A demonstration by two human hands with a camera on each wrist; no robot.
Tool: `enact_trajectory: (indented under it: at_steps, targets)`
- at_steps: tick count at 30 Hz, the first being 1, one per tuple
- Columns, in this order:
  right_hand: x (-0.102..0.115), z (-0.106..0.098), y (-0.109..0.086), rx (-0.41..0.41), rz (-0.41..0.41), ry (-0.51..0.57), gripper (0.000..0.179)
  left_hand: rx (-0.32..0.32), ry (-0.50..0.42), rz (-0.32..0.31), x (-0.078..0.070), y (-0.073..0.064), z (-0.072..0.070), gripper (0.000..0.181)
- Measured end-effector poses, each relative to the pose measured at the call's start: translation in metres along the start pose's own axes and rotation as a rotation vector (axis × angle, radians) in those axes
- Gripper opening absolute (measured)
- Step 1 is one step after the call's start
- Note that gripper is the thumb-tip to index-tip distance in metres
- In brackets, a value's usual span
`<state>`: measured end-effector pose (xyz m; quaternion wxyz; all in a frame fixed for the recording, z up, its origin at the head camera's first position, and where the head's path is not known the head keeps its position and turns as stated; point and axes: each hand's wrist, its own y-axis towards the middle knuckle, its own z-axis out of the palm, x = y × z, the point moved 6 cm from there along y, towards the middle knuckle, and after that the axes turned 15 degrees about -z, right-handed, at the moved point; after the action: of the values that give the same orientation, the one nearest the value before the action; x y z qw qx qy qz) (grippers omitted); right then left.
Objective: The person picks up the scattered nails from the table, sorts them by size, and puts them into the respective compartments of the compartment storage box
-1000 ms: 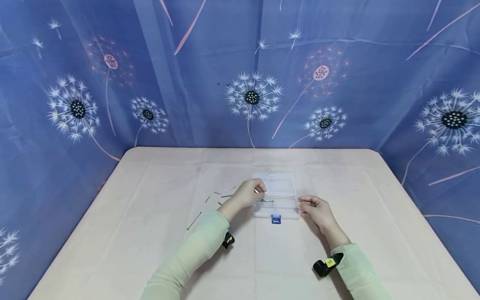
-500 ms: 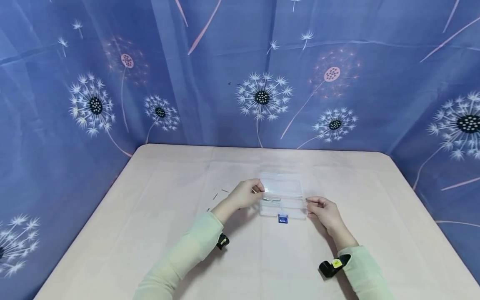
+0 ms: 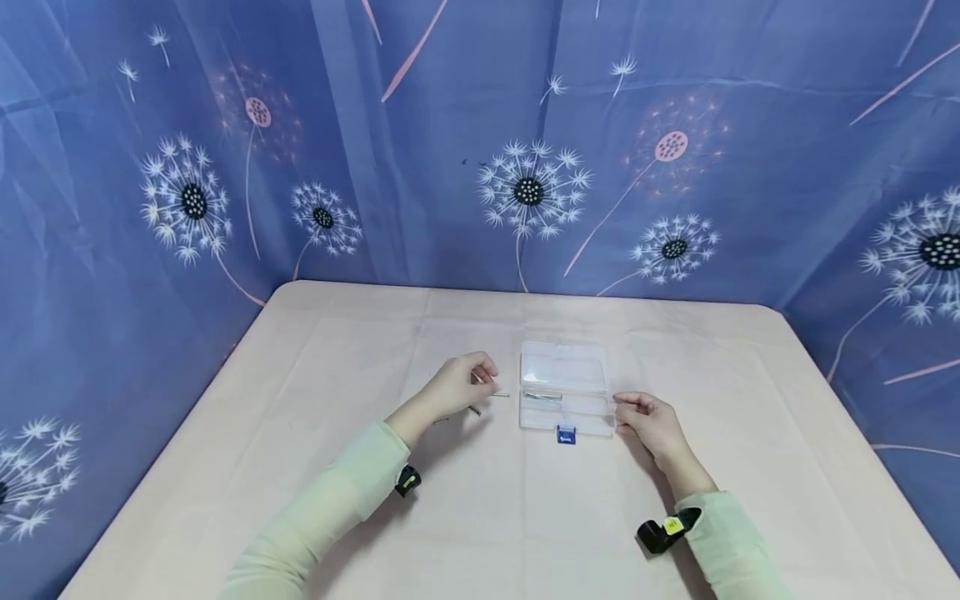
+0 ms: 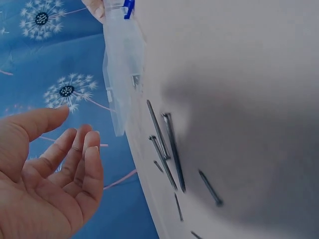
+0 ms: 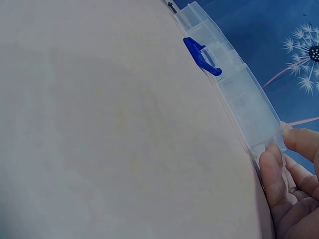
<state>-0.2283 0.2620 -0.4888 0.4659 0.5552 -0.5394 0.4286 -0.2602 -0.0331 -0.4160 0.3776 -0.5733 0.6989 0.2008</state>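
Observation:
My left hand (image 3: 450, 389) hovers over several loose metal nails (image 4: 174, 154), left of a clear plastic box. In the left wrist view its fingers are loosely bent and hold nothing. The tip of one nail (image 3: 501, 395) shows past the fingertips in the head view. The clear box (image 3: 587, 406) lies with its lid (image 3: 566, 365) folded back and a blue latch (image 3: 566, 435) at its front. A few nails (image 3: 542, 397) rest in its left compartment. My right hand (image 3: 645, 423) pinches the box's right end between thumb and fingers, as the right wrist view shows.
A pale cloth (image 3: 525, 517) covers the table. Blue dandelion-print curtains (image 3: 420, 167) stand behind it and at both sides. Black wrist cameras (image 3: 654, 536) sit at both sleeves.
My left hand has drawn back left from the box's open side to above the loose nails. More nails show in the box's compartment. The right hand stays at the box's end.

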Motion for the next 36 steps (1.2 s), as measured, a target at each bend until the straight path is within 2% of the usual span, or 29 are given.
enact_trajectory:
  at_steps: [8, 14, 19, 28, 33, 36]
  targets:
    - [-0.002, 0.0, 0.001, -0.004, -0.003, 0.013, 0.04, -0.016, 0.021, -0.03, 0.014, -0.01, -0.014, 0.017]
    - [-0.001, 0.002, 0.002, 0.017, 0.004, 0.016, 0.04, -0.048, 0.039, -0.066, 0.031, -0.021, -0.026, 0.013]
    - [-0.001, 0.0, 0.001, 0.011, 0.013, 0.004, 0.041, -0.044, 0.037, -0.097, 0.042, -0.027, -0.033, 0.015]
    - [-0.001, -0.001, 0.002, 0.008, 0.005, 0.004, 0.04, -0.044, 0.035, -0.166, 0.071, -0.033, -0.043, 0.016]
    - [-0.002, -0.002, 0.002, 0.004, 0.009, -0.017, 0.039, -0.051, 0.051, -0.199, 0.082, -0.038, -0.044, 0.013]
    - [-0.001, -0.003, 0.002, 0.0, 0.006, -0.015, 0.04, -0.039, 0.07, -0.242, 0.088, -0.04, -0.043, 0.01]
